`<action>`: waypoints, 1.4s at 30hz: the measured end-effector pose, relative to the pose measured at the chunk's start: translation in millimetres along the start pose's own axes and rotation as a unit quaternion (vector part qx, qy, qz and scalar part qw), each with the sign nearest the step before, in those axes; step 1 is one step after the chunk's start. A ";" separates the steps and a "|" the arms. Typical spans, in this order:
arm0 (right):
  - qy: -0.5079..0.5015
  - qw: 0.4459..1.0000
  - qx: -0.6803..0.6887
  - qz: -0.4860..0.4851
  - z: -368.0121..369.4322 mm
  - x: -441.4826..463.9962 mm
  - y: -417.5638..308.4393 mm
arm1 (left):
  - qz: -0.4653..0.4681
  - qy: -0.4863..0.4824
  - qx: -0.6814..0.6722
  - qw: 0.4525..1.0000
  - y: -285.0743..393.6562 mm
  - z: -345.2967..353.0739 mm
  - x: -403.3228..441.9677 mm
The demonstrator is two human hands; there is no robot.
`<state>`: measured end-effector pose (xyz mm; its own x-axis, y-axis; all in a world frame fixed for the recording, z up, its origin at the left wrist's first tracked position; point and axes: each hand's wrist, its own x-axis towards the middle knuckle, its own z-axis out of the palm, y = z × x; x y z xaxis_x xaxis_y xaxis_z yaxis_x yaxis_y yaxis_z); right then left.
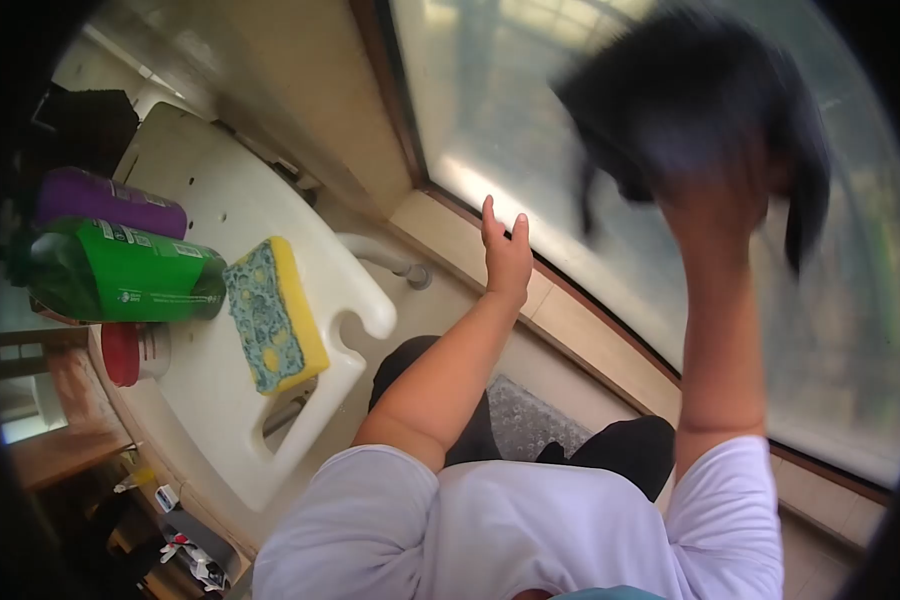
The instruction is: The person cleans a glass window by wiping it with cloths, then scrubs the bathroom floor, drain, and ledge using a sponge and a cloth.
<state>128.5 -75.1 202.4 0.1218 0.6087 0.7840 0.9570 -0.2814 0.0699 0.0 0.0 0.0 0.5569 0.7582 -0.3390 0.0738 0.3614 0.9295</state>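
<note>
My right hand (715, 200) is raised high against the frosted window pane (510, 110), gripping a dark cloth (690, 85). The cloth is blurred by motion and covers most of my fingers. Lower down, my left hand (508, 258) is at the window's bottom frame, its visible fingers apart and nothing in it. Whether it touches the frame I cannot tell. To the left, a yellow sponge with a patterned blue-green face (275, 318) rests on a white plastic bath seat (205, 400).
A green bottle (130, 270) and a purple bottle (110, 205) lie in view on the seat's left side, beside a container with a red lid (121, 354). A tiled ledge (570, 325) runs below the window. A grey mat (525, 425) shows between my knees. Shelves with small items stand lower left.
</note>
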 end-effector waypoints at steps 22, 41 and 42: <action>-0.673 0.731 0.110 0.025 128.7 -139.9 -45.2 | -0.115 0.111 -0.280 0.947 17.8 -56.2 21.6; -0.058 0.938 -0.313 0.133 -138.2 -108.0 52.7 | 0.584 -0.062 0.179 0.789 84.0 59.2 -49.4; -0.098 0.958 -0.181 0.199 -117.1 -168.8 58.9 | 0.611 -0.080 0.191 0.764 94.5 71.8 -61.4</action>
<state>133.5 -281.3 146.4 0.5386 0.5173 0.6650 0.6746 -0.7376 0.0274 32.2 -51.4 119.1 0.4943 0.3157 0.8099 -0.3626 -0.7719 0.5222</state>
